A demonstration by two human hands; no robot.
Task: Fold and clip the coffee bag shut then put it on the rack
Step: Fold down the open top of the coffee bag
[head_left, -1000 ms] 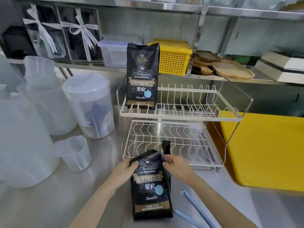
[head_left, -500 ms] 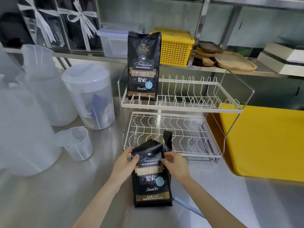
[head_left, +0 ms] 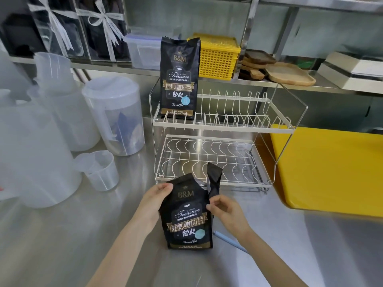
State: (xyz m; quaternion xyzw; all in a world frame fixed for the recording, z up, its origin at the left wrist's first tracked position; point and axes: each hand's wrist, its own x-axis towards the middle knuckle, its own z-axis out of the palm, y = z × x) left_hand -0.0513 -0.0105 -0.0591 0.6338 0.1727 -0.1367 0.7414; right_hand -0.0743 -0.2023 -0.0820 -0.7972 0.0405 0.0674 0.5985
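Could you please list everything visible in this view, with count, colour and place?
Black foil coffee bag: one, on the steel counter, top unfolded.
Second black coffee bag: one, upright on the rack's upper tier.
White wire two-tier rack: one, behind the held bag.
Pale blue plastic clip: one, on the counter right of the bag.
Translucent plastic jugs: several, left.
Small clear measuring cup: one, left.
Yellow plastic basket: one, on the shelf.
Brown wooden trays: several, on the shelf.
Yellow board: one, right.
Left hand: fingers on the bag's left edge.
Right hand: fingers at the bag's right edge.
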